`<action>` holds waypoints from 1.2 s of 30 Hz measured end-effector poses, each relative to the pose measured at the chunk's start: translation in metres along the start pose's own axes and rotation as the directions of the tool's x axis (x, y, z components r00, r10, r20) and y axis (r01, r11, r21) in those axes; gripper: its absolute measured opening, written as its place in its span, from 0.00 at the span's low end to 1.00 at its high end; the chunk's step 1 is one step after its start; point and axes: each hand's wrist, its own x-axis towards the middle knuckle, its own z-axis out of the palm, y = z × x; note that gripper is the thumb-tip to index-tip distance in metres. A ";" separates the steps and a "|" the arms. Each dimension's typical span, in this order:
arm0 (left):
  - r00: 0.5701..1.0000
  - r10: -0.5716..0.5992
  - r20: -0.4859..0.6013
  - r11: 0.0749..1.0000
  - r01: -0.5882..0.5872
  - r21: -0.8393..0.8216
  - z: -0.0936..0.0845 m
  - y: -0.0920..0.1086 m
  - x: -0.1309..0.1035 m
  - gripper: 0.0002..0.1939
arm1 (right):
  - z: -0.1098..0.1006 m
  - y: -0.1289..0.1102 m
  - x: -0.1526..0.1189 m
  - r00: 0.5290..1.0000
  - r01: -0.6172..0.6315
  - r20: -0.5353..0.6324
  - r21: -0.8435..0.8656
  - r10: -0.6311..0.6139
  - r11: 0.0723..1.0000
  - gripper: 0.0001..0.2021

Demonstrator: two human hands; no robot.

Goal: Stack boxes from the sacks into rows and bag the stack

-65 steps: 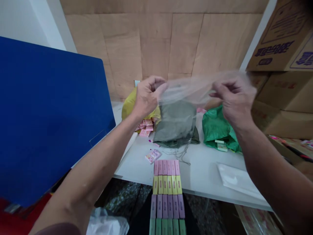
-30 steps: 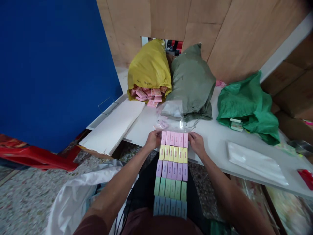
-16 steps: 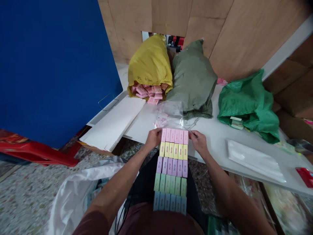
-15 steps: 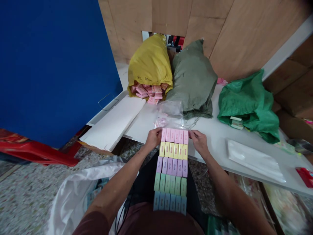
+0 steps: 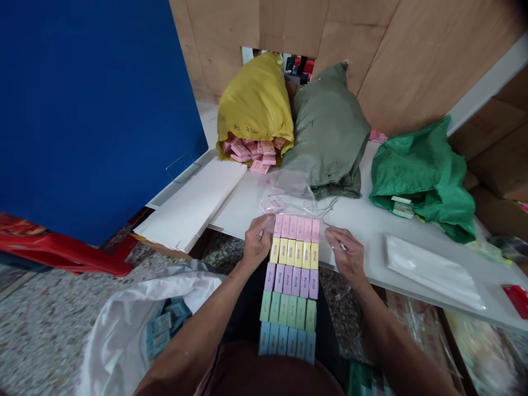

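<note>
Rows of small boxes stand packed in a block in front of my body: pink boxes farthest away, then yellow boxes, purple boxes, green boxes and blue boxes nearest me. A clear plastic bag lies at the far end of the pink row. At the left of that row, my left hand pinches the bag's thin film. On the other side my right hand is closed, its fingertips on the film's right edge, a little apart from the boxes.
On the white table, a yellow sack spills pink boxes beside a grey-green sack and a green sack. White sheets lie left, folded plastic right. A white sack with blue boxes stands on the floor.
My right hand has moved outward and slightly down, away from the pink boxes. My left hand has turned a little beside the row. The plastic bag's film has shifted toward the boxes.
</note>
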 end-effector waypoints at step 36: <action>0.964 -0.197 0.181 0.967 0.221 -0.126 0.005 -0.001 -0.060 0.19 | -0.007 -0.001 -0.122 0.993 0.058 -0.088 -0.227 -0.080 0.972 0.18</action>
